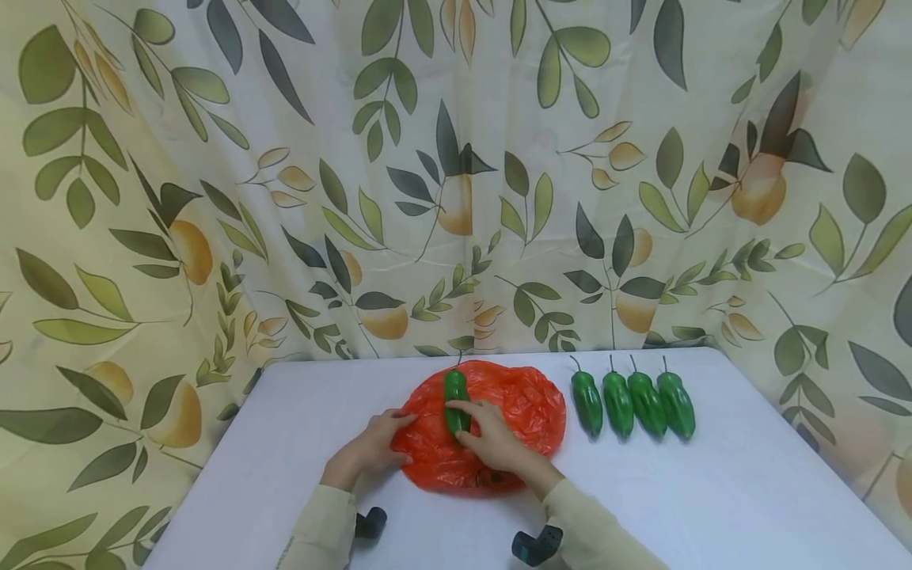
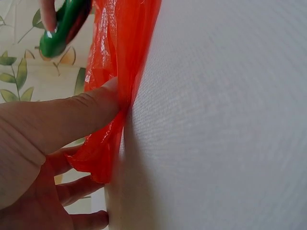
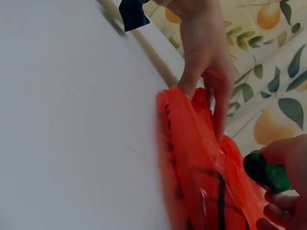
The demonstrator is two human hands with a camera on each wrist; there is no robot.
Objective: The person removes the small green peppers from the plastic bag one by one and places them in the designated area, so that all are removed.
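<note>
A crumpled red plastic bag [image 1: 523, 396] with dark print lies on the white table. My left hand [image 1: 374, 443] holds its left edge; in the left wrist view the thumb [image 2: 91, 103] lies on the near side of the film and the fingers are behind it. Over the bag, my right hand [image 1: 493, 435] grips a green pepper [image 1: 456, 388] between thumb and fingers, its thin stem pointing away from me. The blunt end of that pepper [image 3: 268, 172] shows beside the right fingers in the right wrist view. Whether it touches the bag is hard to tell.
To the right of the bag, several more green peppers [image 1: 618, 404] lie side by side, stems toward the back. A curtain [image 1: 499, 198] printed with leaves and fruit hangs behind and around the white table [image 1: 712, 491]. Dark devices [image 1: 537, 545] are worn at both wrists.
</note>
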